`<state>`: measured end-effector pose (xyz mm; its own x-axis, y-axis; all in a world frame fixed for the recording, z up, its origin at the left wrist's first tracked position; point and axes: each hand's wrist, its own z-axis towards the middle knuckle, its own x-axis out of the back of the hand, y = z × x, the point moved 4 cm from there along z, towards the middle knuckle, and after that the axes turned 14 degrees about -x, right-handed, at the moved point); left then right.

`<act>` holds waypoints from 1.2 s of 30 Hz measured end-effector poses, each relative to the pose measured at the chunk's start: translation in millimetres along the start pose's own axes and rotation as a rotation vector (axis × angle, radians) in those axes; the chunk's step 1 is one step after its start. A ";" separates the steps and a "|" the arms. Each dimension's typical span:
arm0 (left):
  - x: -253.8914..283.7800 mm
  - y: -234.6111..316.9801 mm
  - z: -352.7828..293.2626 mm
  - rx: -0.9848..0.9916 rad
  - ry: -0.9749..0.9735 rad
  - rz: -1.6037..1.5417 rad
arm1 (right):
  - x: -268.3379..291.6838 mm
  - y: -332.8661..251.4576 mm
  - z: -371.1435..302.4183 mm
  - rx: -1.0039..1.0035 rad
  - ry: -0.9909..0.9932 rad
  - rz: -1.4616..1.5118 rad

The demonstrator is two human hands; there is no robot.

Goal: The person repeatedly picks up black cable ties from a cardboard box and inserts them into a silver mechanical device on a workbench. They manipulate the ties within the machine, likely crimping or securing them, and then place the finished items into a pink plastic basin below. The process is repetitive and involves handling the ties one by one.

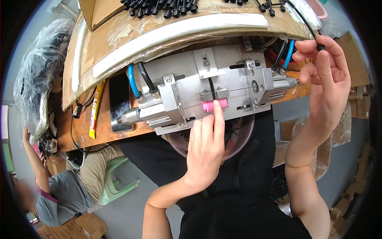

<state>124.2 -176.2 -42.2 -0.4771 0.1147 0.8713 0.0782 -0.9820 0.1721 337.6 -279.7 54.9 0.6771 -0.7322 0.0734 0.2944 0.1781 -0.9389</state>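
Observation:
A silver metal clamping fixture (234,81) with a cylinder block at each end lies before me. Near its middle a bright pink block (207,106) sits against a small grey jaw, and a thin black strip (211,85) runs up from it. My left hand (205,149) rests its outstretched index fingertip on the pink block; its other fingers are loosely bent and hold nothing. Off to the right, my right hand (328,75) is raised, pinching a thin black cable (308,24) near its thicker black end between thumb and fingers.
Many black thin-stemmed parts (159,8) lie on the cardboard (119,42) behind the fixture. Blue air hoses (133,81) reach both ends. A phone (120,101) and yellow packet (95,111) lie left. A bowl (248,137) sits beneath; another person (67,191) sits left.

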 end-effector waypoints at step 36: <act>74.2 -102.2 153.1 -0.309 0.307 0.106 | -71.7 -17.2 46.5 0.635 0.033 -0.985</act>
<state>214.8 -44.3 75.2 -0.7222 0.0068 0.6916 -0.1020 -0.9901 -0.0968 315.4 -199.7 81.4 -0.0461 -0.7520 0.6576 0.9719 -0.1860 -0.1445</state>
